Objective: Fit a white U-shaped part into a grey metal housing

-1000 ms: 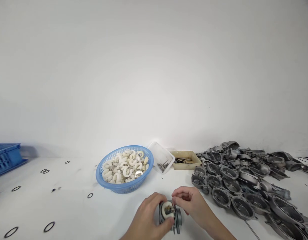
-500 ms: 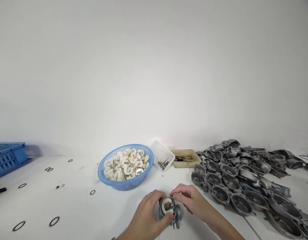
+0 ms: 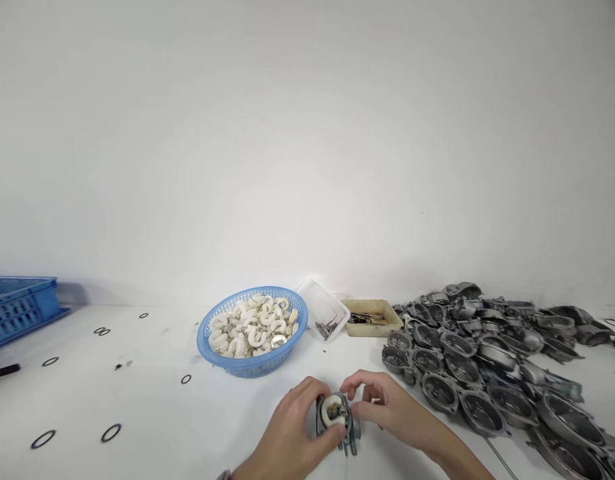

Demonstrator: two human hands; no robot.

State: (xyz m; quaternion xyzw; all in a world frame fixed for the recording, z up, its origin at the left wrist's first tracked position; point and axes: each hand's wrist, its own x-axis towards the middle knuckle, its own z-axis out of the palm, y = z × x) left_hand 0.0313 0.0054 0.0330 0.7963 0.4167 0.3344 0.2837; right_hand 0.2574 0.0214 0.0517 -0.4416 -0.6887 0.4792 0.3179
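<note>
My left hand [image 3: 300, 427] is closed around a small grey metal carburetor body [image 3: 353, 430], thumb at the near side and fingers at the far side. A white U-shaped float [image 3: 331, 412] sits in its open top, with small brass-coloured parts in the middle. My right hand [image 3: 382, 405] is at the carburetor's right edge. Its index finger arches over a gap and its thumb tip is at the rim; the other fingers are curled. Nothing shows between that thumb and index finger.
Beyond my hands stands a blue basket [image 3: 210, 357] of white floats. Beside it are a clear tray [image 3: 314, 300] with metal pins and a yellowish tray [image 3: 387, 327] with dark tools. Grey metal bowls [image 3: 462, 367] are heaped right. Black rings [image 3: 111, 433] and a blue crate [image 3: 24, 313] lie left.
My right thumb and index finger have spread apart, the thumb moving in to the carburetor's rim. My left hand keeps its grip. The view has shifted slightly.
</note>
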